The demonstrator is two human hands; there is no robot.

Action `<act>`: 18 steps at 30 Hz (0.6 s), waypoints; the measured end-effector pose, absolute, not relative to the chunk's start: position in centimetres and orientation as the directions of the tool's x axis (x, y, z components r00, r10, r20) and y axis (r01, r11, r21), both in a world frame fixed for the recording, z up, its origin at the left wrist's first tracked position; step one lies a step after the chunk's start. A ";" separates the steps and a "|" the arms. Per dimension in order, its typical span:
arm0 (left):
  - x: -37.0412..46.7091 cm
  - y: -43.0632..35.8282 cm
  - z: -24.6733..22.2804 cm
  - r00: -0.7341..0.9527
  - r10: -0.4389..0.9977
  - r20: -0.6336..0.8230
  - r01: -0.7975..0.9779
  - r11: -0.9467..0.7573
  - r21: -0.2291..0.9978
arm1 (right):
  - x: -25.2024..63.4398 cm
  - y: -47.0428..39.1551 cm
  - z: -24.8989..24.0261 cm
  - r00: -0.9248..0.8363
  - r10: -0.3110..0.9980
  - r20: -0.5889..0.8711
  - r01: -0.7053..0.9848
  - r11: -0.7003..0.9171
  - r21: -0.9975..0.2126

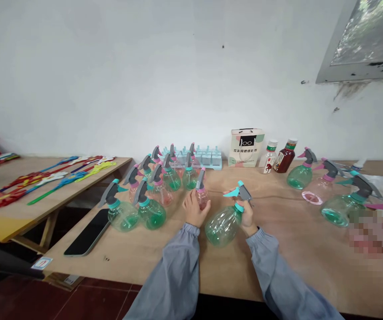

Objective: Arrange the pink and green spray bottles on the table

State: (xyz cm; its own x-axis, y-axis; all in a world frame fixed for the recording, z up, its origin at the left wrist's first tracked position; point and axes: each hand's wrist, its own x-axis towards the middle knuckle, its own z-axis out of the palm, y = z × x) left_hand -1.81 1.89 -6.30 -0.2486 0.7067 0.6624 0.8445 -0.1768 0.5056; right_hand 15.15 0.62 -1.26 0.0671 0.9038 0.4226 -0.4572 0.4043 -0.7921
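Note:
My left hand (pixel 194 209) is closed round the lower body of a pink spray bottle (pixel 202 194), which stands upright on the wooden table (pixel 231 278). To its right, my right hand (pixel 247 217) grips a larger-looking clear green spray bottle (pixel 223 226) at its neck, just under the grey and turquoise trigger head. That bottle leans, its nozzle pointing left. Left of my hands, several pink and green spray bottles stand in a group, among them a green one (pixel 151 214) and a pink one (pixel 162 192) close by.
A black phone (pixel 89 233) lies at the left edge. Behind are a light-blue ice-pop mold (pixel 211 158), a paper bag (pixel 245 149), a white-labelled bottle (pixel 269 158) and a dark red bottle (pixel 285 156). More spray bottles (pixel 341 209) stand at right. Colourful hand-shaped sticks (pixel 54 178) cover another table.

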 end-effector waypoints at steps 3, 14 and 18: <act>-1.8 1.8 -6.2 -0.251 0.709 0.659 0.842 -0.175 0.510 | 15.1 0.5 -1.2 0.028 0.907 0.421 -0.452 0.387 -0.803; -1.9 1.7 -6.0 -0.244 0.727 0.642 0.846 -0.164 0.507 | 19.2 1.1 -0.5 0.254 0.829 0.498 -0.143 0.542 -0.828; -1.9 1.8 -6.2 -0.246 0.723 0.646 0.845 -0.166 0.508 | 24.9 1.6 0.1 0.392 0.756 0.524 0.134 0.516 -0.846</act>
State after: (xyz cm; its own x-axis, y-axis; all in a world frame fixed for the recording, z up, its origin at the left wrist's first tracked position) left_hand -1.94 1.82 -6.17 -0.2460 0.7228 0.6458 0.8450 -0.1664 0.5082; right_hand 24.90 1.65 0.07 0.3923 0.7561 0.5238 0.1342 0.5163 -0.8458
